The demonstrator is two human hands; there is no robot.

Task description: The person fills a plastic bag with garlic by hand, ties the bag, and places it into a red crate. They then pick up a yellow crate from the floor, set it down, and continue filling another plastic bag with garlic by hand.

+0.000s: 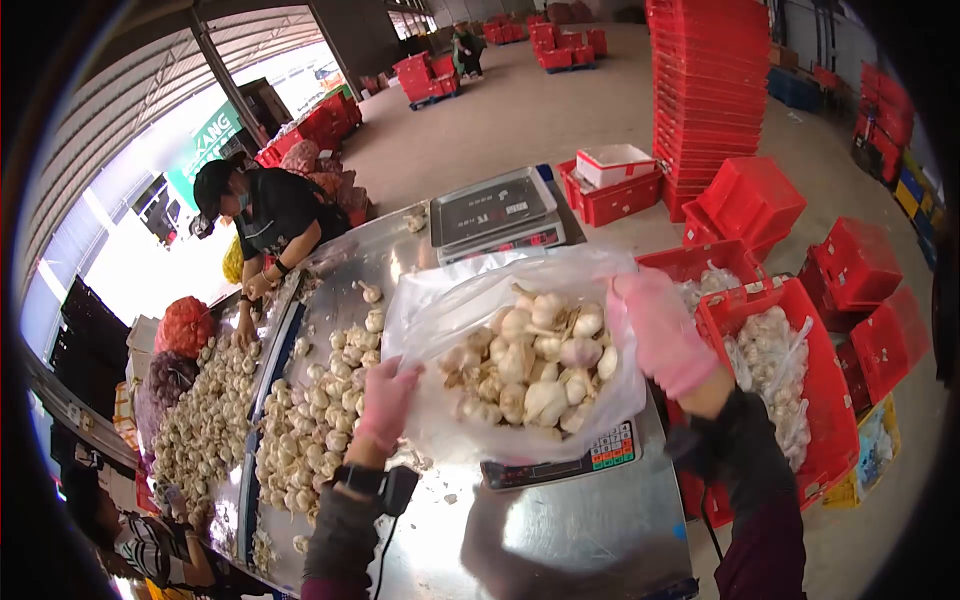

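A clear plastic bag (430, 330), its mouth spread open, holds many garlic bulbs (545, 400) above a scale whose keypad (612, 447) shows below it. My left hand (388, 405), in a pink glove, is closed on the bag's left edge. At the upper right of the bag, my right hand (660, 335), also in a pink glove, grips the rim. Loose garlic (310, 430) lies on the metal table (570, 530) left of my left hand. A second scale (495, 212) stands beyond the bag.
Red crates (835, 420) with bagged garlic stand at the right, near a tall stack of red crates (708, 90). A co-worker (285, 215) in black leans over the garlic at the left; another person (150, 540) is at the lower left. Mesh sacks (183, 325) stand beyond.
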